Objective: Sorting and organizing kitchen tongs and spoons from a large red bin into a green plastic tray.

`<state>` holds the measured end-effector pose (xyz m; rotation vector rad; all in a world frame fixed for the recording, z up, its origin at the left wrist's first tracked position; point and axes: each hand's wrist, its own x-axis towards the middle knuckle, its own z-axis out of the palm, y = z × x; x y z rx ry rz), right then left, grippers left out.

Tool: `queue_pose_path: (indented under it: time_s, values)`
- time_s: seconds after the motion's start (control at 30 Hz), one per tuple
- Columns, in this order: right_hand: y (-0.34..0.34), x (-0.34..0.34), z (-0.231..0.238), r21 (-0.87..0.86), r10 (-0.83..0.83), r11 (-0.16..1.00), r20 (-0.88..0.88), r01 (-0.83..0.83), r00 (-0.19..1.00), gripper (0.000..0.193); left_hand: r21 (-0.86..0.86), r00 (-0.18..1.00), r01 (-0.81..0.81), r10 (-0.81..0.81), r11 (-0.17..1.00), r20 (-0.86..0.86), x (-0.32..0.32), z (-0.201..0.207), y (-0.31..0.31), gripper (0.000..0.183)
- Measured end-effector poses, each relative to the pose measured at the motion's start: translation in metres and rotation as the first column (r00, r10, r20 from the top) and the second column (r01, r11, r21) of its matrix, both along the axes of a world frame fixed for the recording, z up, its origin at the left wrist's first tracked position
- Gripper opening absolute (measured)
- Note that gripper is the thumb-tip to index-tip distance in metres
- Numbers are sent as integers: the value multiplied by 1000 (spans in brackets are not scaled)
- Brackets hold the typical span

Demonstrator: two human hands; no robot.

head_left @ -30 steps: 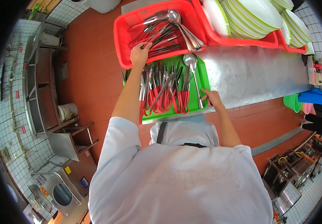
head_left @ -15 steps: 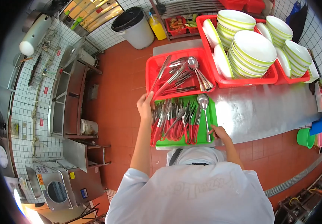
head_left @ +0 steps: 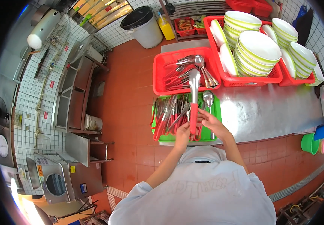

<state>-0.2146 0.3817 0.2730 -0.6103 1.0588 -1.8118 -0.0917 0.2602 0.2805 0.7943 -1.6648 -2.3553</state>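
A pair of serving tongs (head_left: 194,107) with red grips and a metal head stands over the green tray (head_left: 217,112), its head pointing away from me. My left hand (head_left: 183,134) is closed on the lower end of the grips. From the other side, the fingers of my right hand (head_left: 212,123) are bent against the same handle. Several red-handled tongs (head_left: 165,114) lie in the tray, with a large spoon (head_left: 208,103) at its right side. Beyond, a red basket (head_left: 158,77) contains more red-handled utensils and a bunch of metal spoons (head_left: 208,77).
Stacks of white, green-rimmed bowls (head_left: 257,52) fill red baskets on the steel table (head_left: 263,108) at right. A lined bin (head_left: 143,32) and a yellow bottle (head_left: 165,28) stand behind. Steel shelving (head_left: 77,90) runs along the left wall; green and pink buckets (head_left: 310,144) stand at far right.
My left hand has brought the tongs from the red basket's left edge to above the green tray. My right hand has moved left from beside the spoon to the tongs' handle.
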Motion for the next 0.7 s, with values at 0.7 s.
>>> queue_pose_path:
  time_s: [0.7]
  values:
    - [24,35,-20,307,-331,907,94,289,939,44,-195,935,324,-282,926,215,33,-30,13,45]
